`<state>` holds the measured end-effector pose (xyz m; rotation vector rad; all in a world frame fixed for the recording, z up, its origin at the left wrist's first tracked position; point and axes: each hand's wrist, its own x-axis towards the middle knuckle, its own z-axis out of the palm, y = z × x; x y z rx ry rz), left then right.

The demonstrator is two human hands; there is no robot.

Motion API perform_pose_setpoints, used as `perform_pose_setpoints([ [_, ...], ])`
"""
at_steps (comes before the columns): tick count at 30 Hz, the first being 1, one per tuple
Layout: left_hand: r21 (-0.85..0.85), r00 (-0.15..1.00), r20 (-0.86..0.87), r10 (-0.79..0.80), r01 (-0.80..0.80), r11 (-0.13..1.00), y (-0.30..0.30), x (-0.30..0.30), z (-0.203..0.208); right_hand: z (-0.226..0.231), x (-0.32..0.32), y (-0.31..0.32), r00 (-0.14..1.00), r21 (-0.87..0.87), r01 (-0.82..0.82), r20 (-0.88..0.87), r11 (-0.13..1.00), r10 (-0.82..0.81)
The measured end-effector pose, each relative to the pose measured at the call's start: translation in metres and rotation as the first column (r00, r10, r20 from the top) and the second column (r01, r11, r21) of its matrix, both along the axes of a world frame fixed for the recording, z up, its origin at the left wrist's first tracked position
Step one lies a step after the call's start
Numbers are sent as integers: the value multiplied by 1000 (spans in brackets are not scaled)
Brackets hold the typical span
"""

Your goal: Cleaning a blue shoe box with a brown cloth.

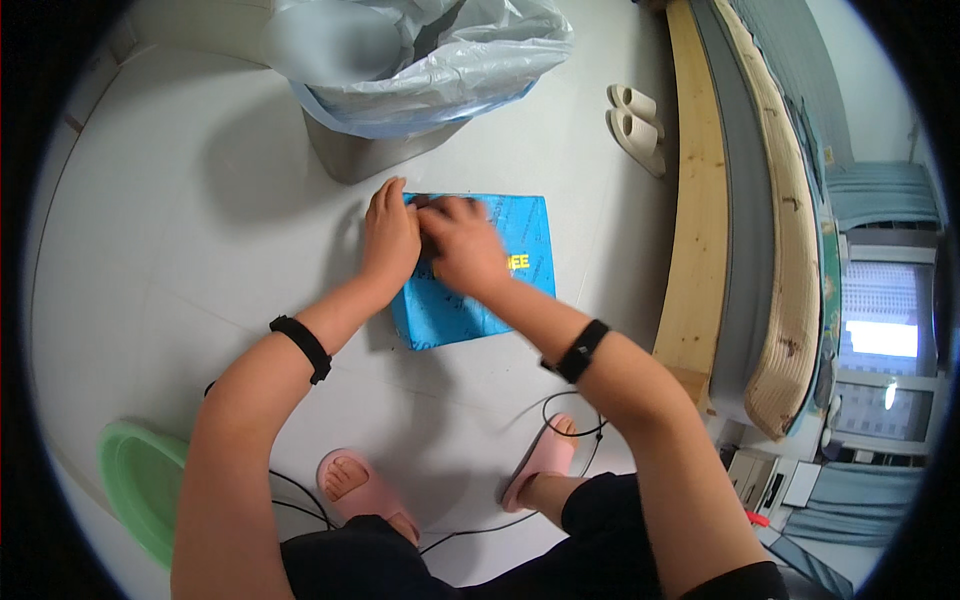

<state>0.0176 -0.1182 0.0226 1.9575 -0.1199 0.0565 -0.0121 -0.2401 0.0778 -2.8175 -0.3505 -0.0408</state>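
1. The floor (150, 300) is white.
2. A bed (790, 260) with a wooden side (690, 230) is on the right.
3. The window (880, 340) glows between 2 blue curtains (885, 195).
4. The blurry white part, top right, may be a wall (872, 80).

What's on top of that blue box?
The person's blurred right grip is over the blue box, the left grip along its left side. Yellow lettering shows beside the right grip. The surface beneath that grip is covered, so it cannot be seen.

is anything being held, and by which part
The left hand touches the blue box at its far left corner; the right hand blurs over its top. Any grip cannot be told.
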Motion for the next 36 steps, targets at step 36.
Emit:
perform_pose_setpoints([
  [36, 401, 994, 27, -110, 90, 912, 1, -16, -8, 2, -95, -102, 951, -18, -308, -9, 951, 308],
])
